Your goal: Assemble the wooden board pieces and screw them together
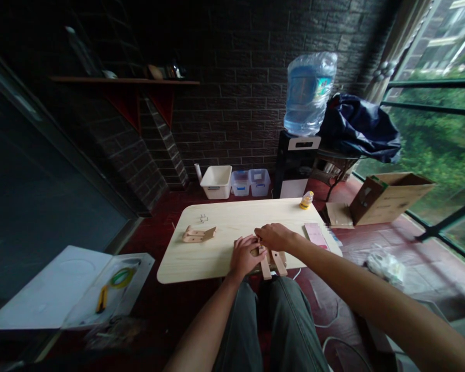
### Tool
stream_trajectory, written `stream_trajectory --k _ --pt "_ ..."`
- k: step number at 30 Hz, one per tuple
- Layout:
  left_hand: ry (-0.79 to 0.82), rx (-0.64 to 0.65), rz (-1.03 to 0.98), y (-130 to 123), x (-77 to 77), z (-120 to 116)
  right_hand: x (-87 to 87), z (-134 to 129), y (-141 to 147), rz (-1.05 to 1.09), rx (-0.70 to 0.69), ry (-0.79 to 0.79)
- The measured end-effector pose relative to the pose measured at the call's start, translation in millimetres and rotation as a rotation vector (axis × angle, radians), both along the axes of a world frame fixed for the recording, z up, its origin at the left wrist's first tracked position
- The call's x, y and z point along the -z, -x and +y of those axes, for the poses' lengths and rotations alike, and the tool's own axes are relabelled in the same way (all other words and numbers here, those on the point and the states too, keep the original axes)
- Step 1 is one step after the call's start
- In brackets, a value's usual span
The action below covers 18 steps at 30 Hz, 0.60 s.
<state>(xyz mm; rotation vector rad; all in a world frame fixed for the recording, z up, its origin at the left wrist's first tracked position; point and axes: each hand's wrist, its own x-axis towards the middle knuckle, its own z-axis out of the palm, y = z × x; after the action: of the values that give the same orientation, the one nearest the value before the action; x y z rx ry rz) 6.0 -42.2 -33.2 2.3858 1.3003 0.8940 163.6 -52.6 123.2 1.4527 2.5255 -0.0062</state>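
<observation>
A small wooden assembly with two slats [279, 263] lies at the near edge of the pale table, the slats' ends poking over the edge towards my knees. My left hand [245, 256] grips it from the left, fingers curled over the wood. Just above, my right hand [275, 236] is closed in a pinch over the same piece, close to the left fingertips. Whatever it pinches is too small and hidden to name. Farther left stands another wooden piece [196, 235] with holes in its bars. Behind it are several small bent metal bits [204, 218].
The table [225, 217] also bears a yellow-capped clear bottle [306, 200] at the far right and a pink sheet [315, 235]. An opened white case [72, 284] with a yellow-black cutter [101, 298] sits at the left. Storage bins [216, 182] and a water dispenser [297, 160] stand beyond.
</observation>
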Motion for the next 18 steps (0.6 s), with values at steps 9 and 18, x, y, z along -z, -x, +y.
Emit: stream_trajectory --k 9,18 --pt "0.018 -0.003 0.017 -0.3 -2.3 -0.4 6.1 0.0 2.5 0.024 0.031 0.006" --pt "0.023 -0.007 0.007 -0.4 0.2 1.0 -0.3 -2.6 1.5 0.019 0.091 0.032"
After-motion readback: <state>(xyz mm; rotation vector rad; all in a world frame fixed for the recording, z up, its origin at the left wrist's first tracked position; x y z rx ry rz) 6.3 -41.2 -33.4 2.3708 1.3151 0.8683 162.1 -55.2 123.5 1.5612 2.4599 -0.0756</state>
